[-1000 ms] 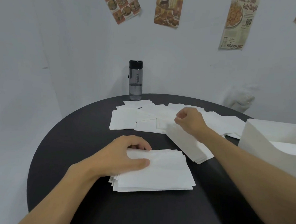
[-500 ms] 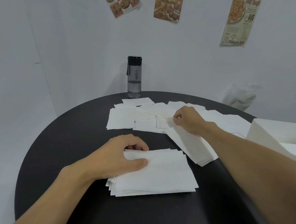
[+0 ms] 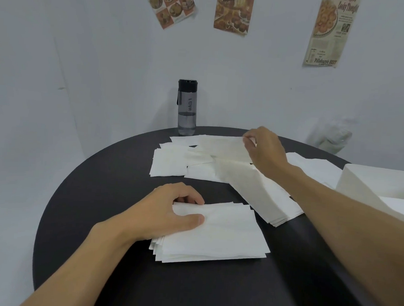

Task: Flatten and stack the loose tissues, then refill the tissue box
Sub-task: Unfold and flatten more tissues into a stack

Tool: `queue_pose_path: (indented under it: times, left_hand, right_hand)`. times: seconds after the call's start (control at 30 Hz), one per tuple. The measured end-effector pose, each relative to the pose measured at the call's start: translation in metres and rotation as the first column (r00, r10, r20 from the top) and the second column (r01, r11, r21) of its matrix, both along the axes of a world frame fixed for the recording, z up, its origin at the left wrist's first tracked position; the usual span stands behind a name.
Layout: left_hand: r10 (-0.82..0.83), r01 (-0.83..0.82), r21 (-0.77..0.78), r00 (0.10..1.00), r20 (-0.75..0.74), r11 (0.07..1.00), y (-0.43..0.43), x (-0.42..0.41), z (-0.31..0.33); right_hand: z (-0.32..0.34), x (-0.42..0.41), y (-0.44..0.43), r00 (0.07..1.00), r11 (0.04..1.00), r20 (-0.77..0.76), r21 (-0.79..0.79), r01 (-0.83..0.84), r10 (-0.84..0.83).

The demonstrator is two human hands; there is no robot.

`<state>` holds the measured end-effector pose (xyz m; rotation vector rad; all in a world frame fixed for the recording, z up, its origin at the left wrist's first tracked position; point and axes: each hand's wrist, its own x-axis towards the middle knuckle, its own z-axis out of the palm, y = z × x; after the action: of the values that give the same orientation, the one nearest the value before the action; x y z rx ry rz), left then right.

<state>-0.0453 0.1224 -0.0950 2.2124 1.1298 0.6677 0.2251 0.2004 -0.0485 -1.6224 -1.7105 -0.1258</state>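
A neat stack of white tissues (image 3: 217, 235) lies on the round black table (image 3: 96, 194) in front of me. My left hand (image 3: 167, 212) rests on the stack's left end, thumb on top and fingers curled over its far edge. My right hand (image 3: 264, 151) pinches the top corner of one loose tissue (image 3: 222, 145) and holds it lifted above the scattered loose tissues (image 3: 170, 161) at the table's back. A second slanted pile of tissues (image 3: 262, 193) lies under my right forearm. The white tissue box (image 3: 379, 188) stands at the right edge.
A dark water bottle (image 3: 187, 107) stands at the table's far edge near the wall. A crumpled white plastic bag (image 3: 332, 138) lies beyond the table at the back right. Posters hang on the wall.
My right hand has raised one tissue off the loose pile, moving up and away from me. The left hand stays on the front stack.
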Motion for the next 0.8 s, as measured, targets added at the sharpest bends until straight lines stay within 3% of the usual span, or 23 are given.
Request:
queue_pose_path:
  times: [0.13,0.4,0.53,0.8]
  left_hand:
    - [0.061,-0.062,0.032,0.998,0.024,0.998,-0.003,0.001,0.001]
    - [0.349,-0.457,0.197,0.841,0.413,0.868,-0.002,0.002,0.012]
    - [0.323,-0.471,0.228,0.816,0.479,0.852,-0.003,0.003,0.014]
    - [0.216,-0.408,0.227,0.789,0.576,0.884,-0.008,0.004,0.020]
  right_hand:
    - [0.007,-0.011,-0.022,0.998,0.997,-0.016,0.045,-0.057,0.058]
    - [0.003,-0.028,-0.082,0.941,0.956,-0.197,0.155,-0.249,0.276]
    - [-0.001,-0.032,-0.102,0.895,0.934,-0.269,0.151,-0.324,0.355]
    - [-0.005,-0.026,-0.116,0.887,0.914,-0.224,0.058,-0.401,0.403]
